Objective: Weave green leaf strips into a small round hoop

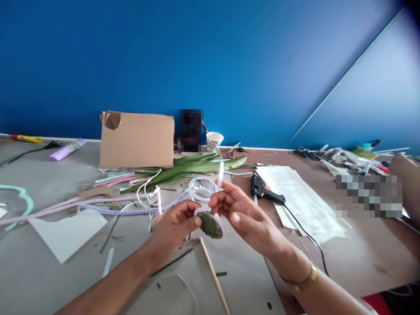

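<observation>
Between the thumb and fingers of my left hand [179, 221] is a dark green, oval leaf piece [210, 225], with a pale lilac strip [219, 221] curving along its edge. My right hand [244, 212] is close beside it, fingers bent. From its fingertips a short whitish strip [221, 173] stands up; it looks like tape. Whether the right fingers also touch the leaf piece is hard to make out. Just behind the hands lies a roll of clear tape [197, 186]. A thin wooden stick [213, 273] rests on the table below the leaf piece.
Long green leaves [197, 165] lie before a cardboard box [138, 140]. Pastel foam-like strips [124, 211] and white card [68, 232] are at left. A black glue gun [267, 191] rests by printed papers [302, 201], its cable trailing rightward. Another person's arm [405, 175] reaches in at far right.
</observation>
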`<action>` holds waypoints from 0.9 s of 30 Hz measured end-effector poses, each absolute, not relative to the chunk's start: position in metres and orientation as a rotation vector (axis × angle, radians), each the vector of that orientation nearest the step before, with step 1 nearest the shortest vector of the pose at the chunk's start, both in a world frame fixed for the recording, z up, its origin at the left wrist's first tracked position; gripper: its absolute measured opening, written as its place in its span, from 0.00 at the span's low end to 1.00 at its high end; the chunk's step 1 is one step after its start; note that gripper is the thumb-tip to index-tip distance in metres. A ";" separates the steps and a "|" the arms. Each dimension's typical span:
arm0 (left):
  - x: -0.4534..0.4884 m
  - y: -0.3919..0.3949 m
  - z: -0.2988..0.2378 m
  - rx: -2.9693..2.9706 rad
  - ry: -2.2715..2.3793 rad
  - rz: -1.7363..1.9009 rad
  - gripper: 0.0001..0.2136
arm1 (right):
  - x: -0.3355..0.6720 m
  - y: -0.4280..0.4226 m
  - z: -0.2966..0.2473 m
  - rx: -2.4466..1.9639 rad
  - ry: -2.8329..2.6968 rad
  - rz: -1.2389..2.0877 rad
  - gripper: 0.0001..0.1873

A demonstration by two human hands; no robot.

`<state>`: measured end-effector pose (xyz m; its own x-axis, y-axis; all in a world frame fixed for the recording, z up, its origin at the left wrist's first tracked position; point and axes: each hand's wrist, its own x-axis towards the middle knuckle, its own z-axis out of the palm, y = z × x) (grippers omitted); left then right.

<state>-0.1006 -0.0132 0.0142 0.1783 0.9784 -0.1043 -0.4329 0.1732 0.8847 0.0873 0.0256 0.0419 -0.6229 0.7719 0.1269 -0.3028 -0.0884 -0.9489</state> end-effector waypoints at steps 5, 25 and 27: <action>-0.101 -0.014 0.015 0.788 0.719 1.175 0.08 | 0.090 0.025 0.040 -0.467 -1.551 1.784 0.38; -0.105 -0.012 0.011 0.774 0.563 1.063 0.14 | 0.072 0.022 0.039 -0.424 -1.376 2.081 0.40; -0.105 -0.011 0.010 0.759 0.571 1.076 0.13 | 0.072 0.022 0.036 -0.444 -1.353 2.067 0.41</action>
